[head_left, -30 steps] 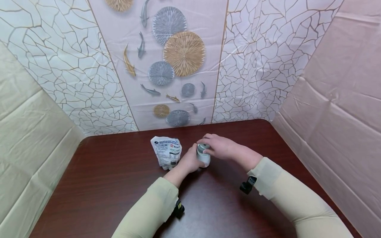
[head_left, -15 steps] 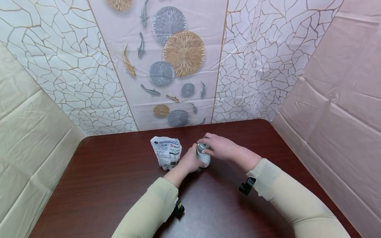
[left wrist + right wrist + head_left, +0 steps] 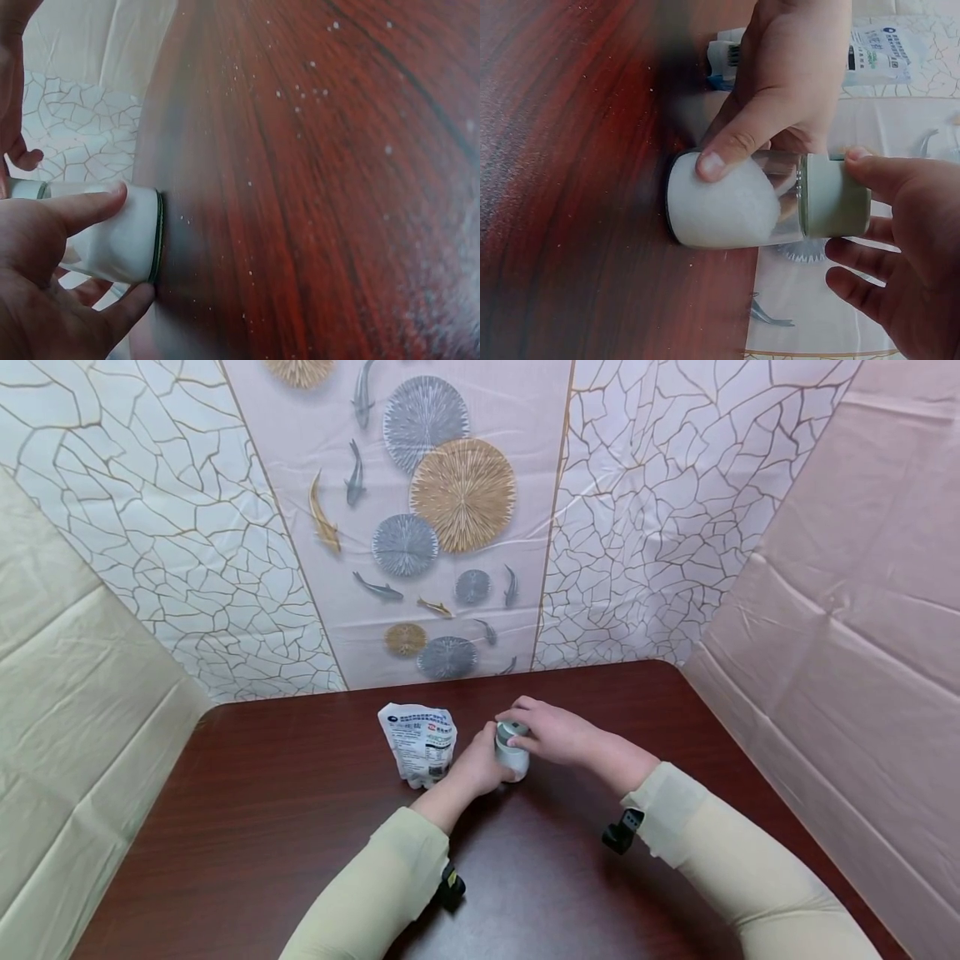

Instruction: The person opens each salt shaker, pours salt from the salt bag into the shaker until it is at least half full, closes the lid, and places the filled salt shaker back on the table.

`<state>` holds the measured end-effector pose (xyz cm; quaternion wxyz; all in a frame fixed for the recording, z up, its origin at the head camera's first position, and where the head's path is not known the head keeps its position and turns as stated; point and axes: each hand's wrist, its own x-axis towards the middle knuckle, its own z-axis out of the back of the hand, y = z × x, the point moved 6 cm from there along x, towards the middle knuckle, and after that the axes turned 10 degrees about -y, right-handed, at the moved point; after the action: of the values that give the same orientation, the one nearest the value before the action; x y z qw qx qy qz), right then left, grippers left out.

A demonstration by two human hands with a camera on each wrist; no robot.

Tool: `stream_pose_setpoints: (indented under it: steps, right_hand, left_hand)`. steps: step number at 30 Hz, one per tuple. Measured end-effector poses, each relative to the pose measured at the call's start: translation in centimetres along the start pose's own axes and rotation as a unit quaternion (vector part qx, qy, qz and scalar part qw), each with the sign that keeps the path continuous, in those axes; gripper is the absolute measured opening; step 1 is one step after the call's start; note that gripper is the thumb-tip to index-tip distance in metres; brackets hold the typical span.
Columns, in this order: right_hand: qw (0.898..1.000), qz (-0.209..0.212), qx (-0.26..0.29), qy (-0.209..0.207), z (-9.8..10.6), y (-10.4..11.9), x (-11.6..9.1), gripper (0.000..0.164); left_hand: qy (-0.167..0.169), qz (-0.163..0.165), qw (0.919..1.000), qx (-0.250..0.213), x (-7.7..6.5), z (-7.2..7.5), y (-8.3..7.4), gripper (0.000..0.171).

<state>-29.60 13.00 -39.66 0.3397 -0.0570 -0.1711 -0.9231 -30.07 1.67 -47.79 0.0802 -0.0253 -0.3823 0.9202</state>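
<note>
A small glass jar (image 3: pixel 724 210), partly filled with white granules, stands upright on the table. Its pale green lid (image 3: pixel 835 199) is on top. My left hand (image 3: pixel 477 766) grips the jar's body, with the thumb across the glass in the left wrist view. My right hand (image 3: pixel 558 732) holds the lid from the right, its thumb on one side and its fingers around the other. In the head view both hands cover part of the jar.
A white printed pouch (image 3: pixel 416 747) stands just left of my left hand. Scattered white grains (image 3: pixel 302 95) lie on the dark wooden table (image 3: pixel 285 827). Patterned cloth (image 3: pixel 465 493) hangs behind the table's far edge, and plain cloth screens line both sides.
Almost nothing differs. The right hand and forearm have shifted very slightly at the lid, while the left hand keeps its grip on the jar.
</note>
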Motion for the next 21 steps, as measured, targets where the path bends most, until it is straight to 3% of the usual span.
stream_pose_setpoints:
  steps: [10, 15, 21]
  right_hand:
    - [1.0, 0.008, -0.006, -0.016, -0.3, 0.1, -0.2, 0.044]
    - [1.0, 0.01, -0.005, -0.029, -0.5, 0.0, -0.5, 0.045]
    - [0.999, -0.01, 0.008, -0.042, -0.9, -0.5, -1.2, 0.053]
  left_hand:
    - [0.012, 0.008, 0.9999, 0.004, -0.4, 0.1, 0.2, 0.088]
    - [0.008, 0.019, 0.9998, 0.006, -1.9, 0.7, 0.5, 0.084]
    - [0.013, 0.006, 0.9996, 0.023, -4.2, 1.4, 0.7, 0.08]
